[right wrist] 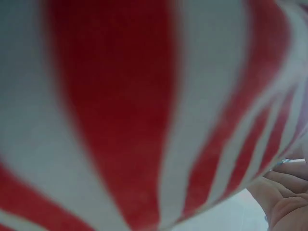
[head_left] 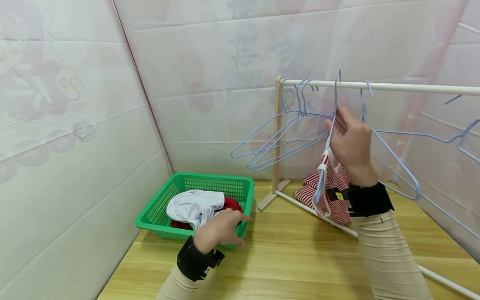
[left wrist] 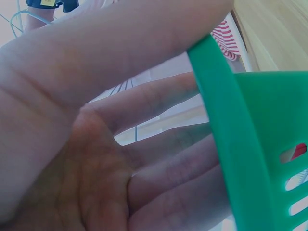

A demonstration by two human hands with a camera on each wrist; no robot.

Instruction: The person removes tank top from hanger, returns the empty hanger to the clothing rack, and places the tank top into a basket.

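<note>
My right hand (head_left: 352,143) pinches a blue wire hanger (head_left: 331,129) just below its hook, which overlaps the white rail. A red-and-white striped garment (head_left: 339,179) with white straps hangs from this hanger; its stripes (right wrist: 120,96) fill most of the right wrist view. Over the front right corner of a green basket (head_left: 172,233) is my left hand (head_left: 221,228), thumb and fingers spread apart. In the left wrist view its fingers (left wrist: 168,96) lie fairly straight, their tips at the basket rim (left wrist: 231,139). A white garment (head_left: 193,206) and red cloth (head_left: 232,204) lie in the basket.
A clothes rack with a white rail (head_left: 408,86) and wooden post (head_left: 277,137) stands on the wooden table (head_left: 277,258). Several bare blue hangers (head_left: 273,141) hang at its left end, more to the right. Patterned fabric walls (head_left: 202,104) enclose the table.
</note>
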